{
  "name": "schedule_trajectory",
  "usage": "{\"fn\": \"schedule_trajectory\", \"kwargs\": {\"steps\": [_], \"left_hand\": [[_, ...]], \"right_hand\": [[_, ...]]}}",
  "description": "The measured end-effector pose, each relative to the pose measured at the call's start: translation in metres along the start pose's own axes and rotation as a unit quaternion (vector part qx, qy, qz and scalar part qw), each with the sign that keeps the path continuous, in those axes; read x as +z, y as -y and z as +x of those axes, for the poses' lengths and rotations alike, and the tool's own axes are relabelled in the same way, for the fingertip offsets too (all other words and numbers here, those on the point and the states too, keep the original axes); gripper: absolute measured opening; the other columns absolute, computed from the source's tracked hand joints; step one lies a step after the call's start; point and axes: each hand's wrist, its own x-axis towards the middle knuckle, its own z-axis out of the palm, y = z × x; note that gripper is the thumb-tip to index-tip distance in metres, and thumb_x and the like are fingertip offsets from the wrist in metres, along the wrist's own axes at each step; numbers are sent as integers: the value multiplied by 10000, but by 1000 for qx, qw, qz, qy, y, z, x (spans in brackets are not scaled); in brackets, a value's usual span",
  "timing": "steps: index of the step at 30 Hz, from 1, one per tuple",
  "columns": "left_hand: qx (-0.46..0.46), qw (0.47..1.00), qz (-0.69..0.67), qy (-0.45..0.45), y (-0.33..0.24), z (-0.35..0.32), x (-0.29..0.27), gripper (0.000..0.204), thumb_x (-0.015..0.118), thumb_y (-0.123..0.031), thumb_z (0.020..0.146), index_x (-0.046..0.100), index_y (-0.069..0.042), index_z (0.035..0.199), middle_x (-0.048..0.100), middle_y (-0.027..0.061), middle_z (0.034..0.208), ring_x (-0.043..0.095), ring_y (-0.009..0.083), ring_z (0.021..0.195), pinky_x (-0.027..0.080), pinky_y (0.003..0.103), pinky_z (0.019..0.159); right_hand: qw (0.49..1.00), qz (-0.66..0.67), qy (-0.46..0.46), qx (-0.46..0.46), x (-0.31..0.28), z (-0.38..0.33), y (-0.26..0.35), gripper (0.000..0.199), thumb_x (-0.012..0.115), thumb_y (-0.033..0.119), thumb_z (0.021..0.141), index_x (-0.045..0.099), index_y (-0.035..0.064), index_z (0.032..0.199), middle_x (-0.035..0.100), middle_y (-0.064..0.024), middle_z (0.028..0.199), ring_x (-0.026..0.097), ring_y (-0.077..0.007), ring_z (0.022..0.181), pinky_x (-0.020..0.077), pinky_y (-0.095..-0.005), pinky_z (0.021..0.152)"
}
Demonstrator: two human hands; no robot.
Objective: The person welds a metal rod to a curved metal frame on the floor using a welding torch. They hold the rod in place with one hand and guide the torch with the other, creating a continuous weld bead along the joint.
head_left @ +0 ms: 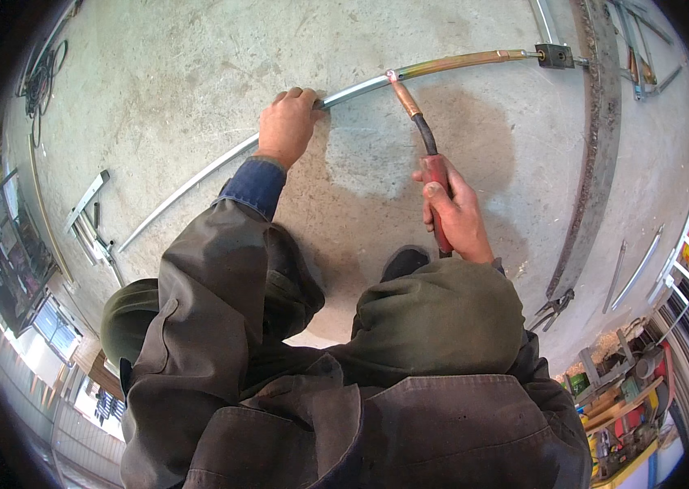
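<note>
A long metal tube [357,91] runs in a slant over the concrete floor, silvery on the left and discoloured brown-gold toward the right. My left hand [286,129] is closed around its silvery part. In my right hand [465,218] is a welding torch [436,173] with a red handle, its fingers wrapped round the grip. The torch's copper nozzle [405,98] meets the tube where the silver and brown parts join, and a small pinkish-red glow shows there. At the tube's right end sits a dark metal block [555,55].
A rusty-edged steel bar [597,155] lies along the right side, with locking pliers [553,308] at its near end. A metal clamp frame [88,218] lies on the left, black cables [41,85] beyond it. Tools fill a crate [625,407] at lower right.
</note>
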Motion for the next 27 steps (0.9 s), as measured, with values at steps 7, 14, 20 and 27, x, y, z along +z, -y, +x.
{"fn": "schedule_trajectory", "kwargs": {"steps": [7, 14, 20, 27], "left_hand": [[7, 1000, -11, -13, 3, 0, 2, 262, 758, -216, 924, 739, -81, 1147, 731, 127, 1067, 704, 345, 1024, 579, 449, 867], [10, 1000, -7, -14, 3, 1, 1, 253, 763, -235, 921, 733, -81, 1119, 722, 130, 1029, 705, 345, 998, 578, 453, 845], [9, 1000, -15, -16, 4, 1, 2, 247, 758, -245, 927, 734, -81, 1110, 719, 132, 1031, 702, 347, 1000, 576, 450, 846], [18, 999, -42, 1, 3, 8, 9, 334, 691, -316, 959, 742, -74, 1184, 731, 110, 1118, 697, 323, 1072, 579, 473, 912]], "right_hand": [[1000, -18, 13, 7, -4, 5, -5, 469, 628, 279, 1028, 545, 30, 1417, 657, -33, 1039, 547, -67, 628, 465, -273, 531], [1000, -13, 8, 10, -3, 9, -6, 481, 646, 298, 1010, 555, 38, 1405, 644, -22, 982, 550, -66, 625, 465, -271, 529], [999, -27, 13, 16, -4, 11, -7, 499, 658, 317, 1003, 555, 41, 1406, 648, -25, 1002, 548, -70, 621, 464, -271, 525], [1000, -3, 13, 24, -11, 14, -10, 459, 622, 221, 1011, 557, -8, 1403, 640, -39, 958, 602, -108, 639, 551, -303, 578]]}}
